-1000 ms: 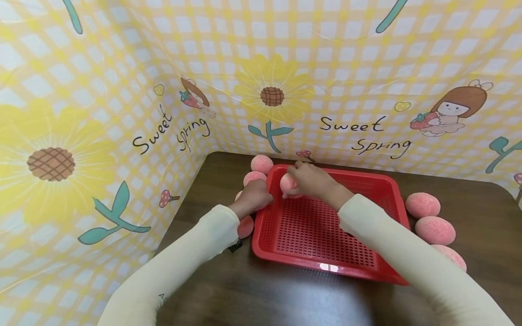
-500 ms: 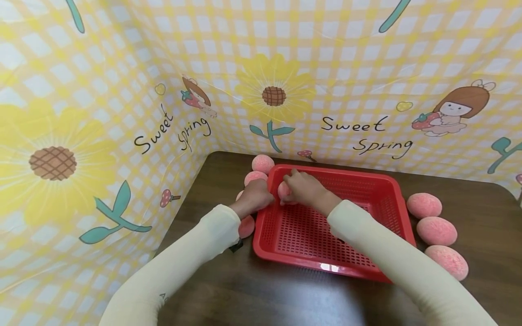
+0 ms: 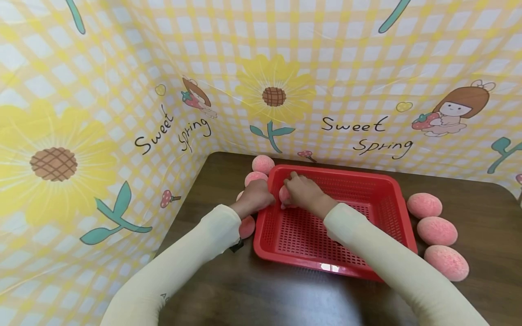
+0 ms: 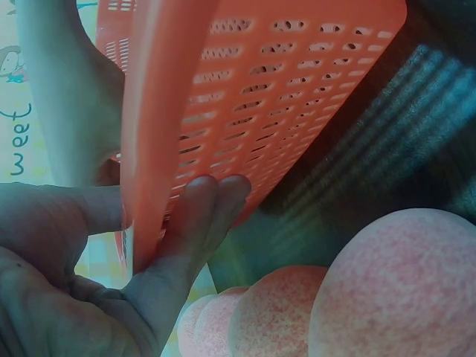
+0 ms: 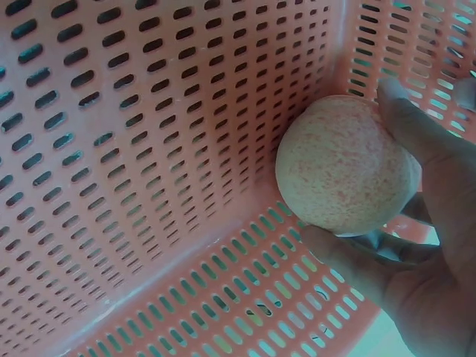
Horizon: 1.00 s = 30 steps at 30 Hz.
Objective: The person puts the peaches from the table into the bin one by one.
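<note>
Holding a peach point(image 3: 284, 194) in the right grip point(image 3: 305, 192), thumb and fingers curved round and parted only to the fruit's width; just inside the basket point(image 3: 293, 261), by its upper left corner, slightly below and right of the frame's centre. Cannot tell whether resting on the basket floor. With the left grip point(image 3: 254, 194), pinching the basket's left rim. On the bench point(image 3: 244, 290), four more peaches point(image 3: 263, 164) along that rim, partly covered, and three others point(image 3: 437, 231) at lower right. Probably light, fairly firm, with a matt skin unlikely to slip; perhaps easily dented. Best taken round the widest part with spread fingertips, squeezing gently.
</note>
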Motion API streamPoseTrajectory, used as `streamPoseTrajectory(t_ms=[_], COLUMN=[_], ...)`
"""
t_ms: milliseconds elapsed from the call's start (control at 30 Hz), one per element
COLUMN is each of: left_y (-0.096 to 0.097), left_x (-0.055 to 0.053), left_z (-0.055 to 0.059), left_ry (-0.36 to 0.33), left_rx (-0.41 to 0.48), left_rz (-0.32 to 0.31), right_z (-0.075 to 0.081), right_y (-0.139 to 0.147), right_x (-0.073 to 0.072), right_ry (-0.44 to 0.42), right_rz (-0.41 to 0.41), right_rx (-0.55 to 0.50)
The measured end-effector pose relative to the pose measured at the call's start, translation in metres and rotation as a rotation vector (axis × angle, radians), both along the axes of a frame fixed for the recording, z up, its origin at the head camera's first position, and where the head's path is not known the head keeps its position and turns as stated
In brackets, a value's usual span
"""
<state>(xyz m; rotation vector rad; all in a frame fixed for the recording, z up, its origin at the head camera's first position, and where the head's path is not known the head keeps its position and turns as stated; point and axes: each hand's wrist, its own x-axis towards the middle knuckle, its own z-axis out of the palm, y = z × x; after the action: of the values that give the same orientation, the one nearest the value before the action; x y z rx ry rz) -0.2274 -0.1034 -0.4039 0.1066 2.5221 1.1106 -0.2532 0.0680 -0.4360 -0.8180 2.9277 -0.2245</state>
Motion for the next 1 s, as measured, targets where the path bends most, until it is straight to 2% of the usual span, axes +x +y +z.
streamPoseTrajectory(t_ms=[367, 700, 1000], left_y=[-0.0002, 0.0012, 0.0012], left_x=[0.0002, -0.0009, -0.0009], left_z=[0.0009, 0.0001, -0.0003], left_ry=[0.014, 0.000, -0.019], left_rx=[-0.022, -0.045, -0.048], left_rz=[0.003, 0.007, 0.024], right_z=[-0.0020, -0.0048, -0.0082], right_y=[-0.0003, 0.0015, 0.0023], right_x=[0.0037, 0.0047, 0.0047], right_ry=[0.001, 0.051, 0.049], right_rz=[-0.021, -0.033, -0.031], right_rx=[0.003, 0.037, 0.014])
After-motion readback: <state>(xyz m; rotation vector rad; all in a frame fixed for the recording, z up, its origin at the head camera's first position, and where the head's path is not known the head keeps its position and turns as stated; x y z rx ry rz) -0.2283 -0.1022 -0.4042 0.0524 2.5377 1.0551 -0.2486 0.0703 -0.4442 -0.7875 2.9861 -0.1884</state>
